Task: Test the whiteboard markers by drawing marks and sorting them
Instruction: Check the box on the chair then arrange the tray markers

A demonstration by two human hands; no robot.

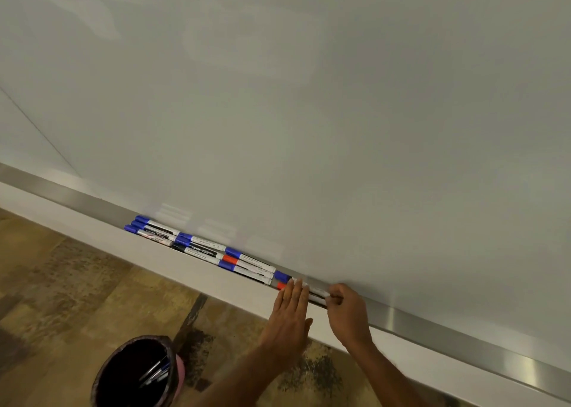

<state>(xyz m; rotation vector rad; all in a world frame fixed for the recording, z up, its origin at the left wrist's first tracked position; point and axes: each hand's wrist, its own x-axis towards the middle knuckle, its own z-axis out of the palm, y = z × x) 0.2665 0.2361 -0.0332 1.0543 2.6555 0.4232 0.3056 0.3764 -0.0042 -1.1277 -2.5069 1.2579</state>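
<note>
Left hand (290,310) lies flat, fingers straight, over the tray (432,334) at lower centre of frame as my right hand (347,310) pinches the end of a marker (318,292); other markers (204,249) line it leftward.

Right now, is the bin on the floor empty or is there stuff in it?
Not empty. The bin holds a few markers with blue caps, leaning inside against its dark liner.
</note>
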